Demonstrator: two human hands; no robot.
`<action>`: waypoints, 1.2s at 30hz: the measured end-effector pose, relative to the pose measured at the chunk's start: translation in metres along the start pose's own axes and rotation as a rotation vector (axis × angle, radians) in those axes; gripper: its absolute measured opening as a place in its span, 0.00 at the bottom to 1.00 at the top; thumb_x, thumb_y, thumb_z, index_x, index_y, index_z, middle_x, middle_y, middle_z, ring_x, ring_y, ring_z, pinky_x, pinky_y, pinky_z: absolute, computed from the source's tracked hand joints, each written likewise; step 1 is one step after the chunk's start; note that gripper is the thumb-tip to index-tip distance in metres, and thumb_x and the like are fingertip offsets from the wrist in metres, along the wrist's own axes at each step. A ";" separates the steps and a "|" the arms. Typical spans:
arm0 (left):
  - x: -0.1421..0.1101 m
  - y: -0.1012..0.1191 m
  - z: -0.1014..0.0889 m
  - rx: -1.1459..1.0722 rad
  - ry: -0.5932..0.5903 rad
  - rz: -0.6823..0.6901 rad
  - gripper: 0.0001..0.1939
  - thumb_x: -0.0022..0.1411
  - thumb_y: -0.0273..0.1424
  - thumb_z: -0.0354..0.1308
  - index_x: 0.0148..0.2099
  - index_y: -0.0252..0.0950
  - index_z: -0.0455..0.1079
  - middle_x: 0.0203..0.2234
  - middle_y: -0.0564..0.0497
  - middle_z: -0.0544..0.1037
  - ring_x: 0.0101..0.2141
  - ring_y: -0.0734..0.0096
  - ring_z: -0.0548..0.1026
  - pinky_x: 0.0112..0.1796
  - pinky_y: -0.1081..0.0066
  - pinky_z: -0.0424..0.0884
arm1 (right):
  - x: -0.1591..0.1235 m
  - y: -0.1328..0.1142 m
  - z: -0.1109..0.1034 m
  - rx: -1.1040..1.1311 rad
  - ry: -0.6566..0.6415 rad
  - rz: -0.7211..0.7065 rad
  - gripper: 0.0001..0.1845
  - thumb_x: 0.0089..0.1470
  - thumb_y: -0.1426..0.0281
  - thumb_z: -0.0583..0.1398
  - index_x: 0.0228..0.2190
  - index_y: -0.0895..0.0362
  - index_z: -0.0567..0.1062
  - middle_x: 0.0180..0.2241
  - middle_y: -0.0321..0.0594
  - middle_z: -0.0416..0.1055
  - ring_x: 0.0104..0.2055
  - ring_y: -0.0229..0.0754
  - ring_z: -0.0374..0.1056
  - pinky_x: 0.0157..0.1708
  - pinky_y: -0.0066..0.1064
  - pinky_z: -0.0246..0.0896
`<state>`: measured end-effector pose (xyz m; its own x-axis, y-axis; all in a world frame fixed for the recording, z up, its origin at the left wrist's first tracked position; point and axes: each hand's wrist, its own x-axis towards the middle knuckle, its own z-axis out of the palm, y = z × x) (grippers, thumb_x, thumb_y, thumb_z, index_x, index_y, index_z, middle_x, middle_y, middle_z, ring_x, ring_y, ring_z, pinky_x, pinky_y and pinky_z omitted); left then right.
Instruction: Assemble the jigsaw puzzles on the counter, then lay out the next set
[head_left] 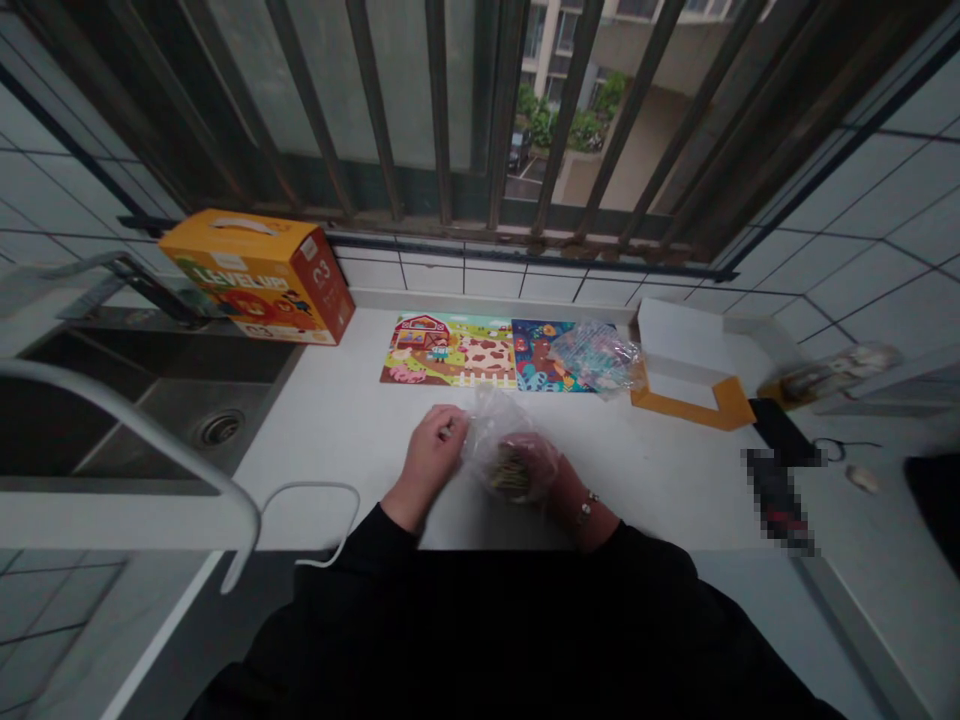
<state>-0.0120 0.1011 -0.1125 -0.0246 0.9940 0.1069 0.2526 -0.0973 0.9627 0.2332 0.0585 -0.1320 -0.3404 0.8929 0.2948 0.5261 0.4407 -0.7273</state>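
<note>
A clear plastic bag (487, 425) is between my two hands above the white counter. My left hand (437, 447) is closed, with its fingertips pinching the bag's left edge. On the other side my right hand (534, 452) reaches into the bag and shows through the film. Its fingers are wrapped around a stack of thin flat pieces (510, 475), whose kind I cannot make out. Just beyond the hands lies a farm picture board (450, 350) with a barn and a spotted cow. A dark blue illustrated board (534, 355) adjoins it on the right.
Crumpled clear wrapping (596, 355) partly covers the blue board. An opened white and orange box (686, 385) lies to its right, near a black phone-like object (784, 430). At left, an orange carton (259, 275) stands behind the sink (172, 420), with a white cable (315, 487) in front.
</note>
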 end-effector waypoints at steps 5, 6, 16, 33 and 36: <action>0.049 -0.007 -0.030 -0.077 0.390 -0.030 0.20 0.75 0.46 0.55 0.56 0.36 0.75 0.35 0.51 0.79 0.33 0.70 0.78 0.34 0.72 0.74 | -0.043 -0.008 -0.019 -0.073 0.075 -0.065 0.31 0.57 0.56 0.74 0.58 0.50 0.76 0.56 0.51 0.79 0.58 0.57 0.77 0.60 0.53 0.76; 0.059 -0.010 -0.034 -0.123 0.432 -0.033 0.21 0.75 0.45 0.55 0.59 0.36 0.73 0.35 0.51 0.79 0.32 0.72 0.78 0.34 0.73 0.74 | -0.048 -0.009 -0.020 -0.067 0.103 -0.027 0.32 0.57 0.56 0.74 0.58 0.50 0.74 0.55 0.51 0.80 0.56 0.56 0.78 0.58 0.53 0.77; 0.024 -0.020 0.001 -0.180 -0.138 0.016 0.30 0.69 0.50 0.66 0.63 0.36 0.72 0.60 0.36 0.80 0.56 0.54 0.82 0.59 0.52 0.77 | -0.027 -0.013 0.000 0.268 0.172 0.319 0.41 0.48 0.53 0.79 0.55 0.51 0.67 0.46 0.43 0.82 0.45 0.49 0.83 0.46 0.43 0.81; -0.019 -0.034 0.025 0.073 -0.559 0.284 0.53 0.52 0.44 0.82 0.74 0.45 0.63 0.67 0.40 0.74 0.65 0.44 0.74 0.67 0.43 0.69 | -0.012 0.020 0.018 0.111 0.083 0.176 0.48 0.47 0.54 0.80 0.62 0.52 0.69 0.55 0.48 0.76 0.54 0.54 0.77 0.58 0.50 0.75; -0.019 -0.038 0.026 0.101 -0.528 0.250 0.51 0.54 0.42 0.81 0.74 0.43 0.63 0.66 0.40 0.75 0.64 0.45 0.76 0.66 0.45 0.71 | -0.011 0.020 0.013 0.097 0.102 0.098 0.47 0.49 0.54 0.79 0.64 0.52 0.70 0.63 0.54 0.71 0.66 0.59 0.70 0.66 0.54 0.69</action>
<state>0.0040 0.0875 -0.1572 0.5258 0.8346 0.1645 0.2800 -0.3524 0.8930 0.2375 0.0567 -0.1574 -0.2076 0.9382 0.2770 0.4737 0.3442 -0.8107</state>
